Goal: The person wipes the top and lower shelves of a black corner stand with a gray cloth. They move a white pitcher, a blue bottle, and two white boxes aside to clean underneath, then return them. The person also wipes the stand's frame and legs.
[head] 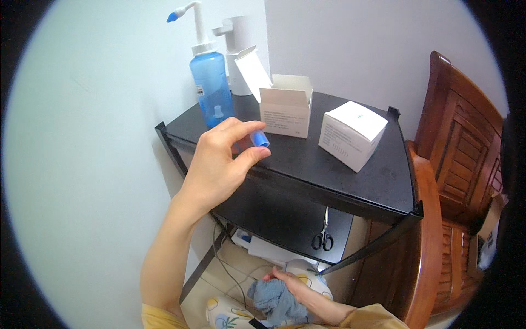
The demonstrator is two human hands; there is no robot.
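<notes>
Between the thumb and fingertips of my left hand (222, 160) is a small blue cap with a clear outer part (260, 139), raised over the front left edge of the black shelf. Lower down, near my lap, my right hand (294, 288) holds a crumpled blue-grey cloth (273, 300). Behind my left hand stands a translucent blue squeeze bottle (211, 84) with a white neck and a blue-tipped nozzle. An opened white carton (285, 113) is just right of it, and a closed white carton (353, 133) sits farther right.
A white dispenser (238, 41) stands behind the bottle. Black-handled scissors (324, 234) lie on the lower shelf (279, 209). Cables (224, 267) and a white object (267, 251) are beneath it. A carved wooden chair (427, 230) is at the right; walls border the shelf.
</notes>
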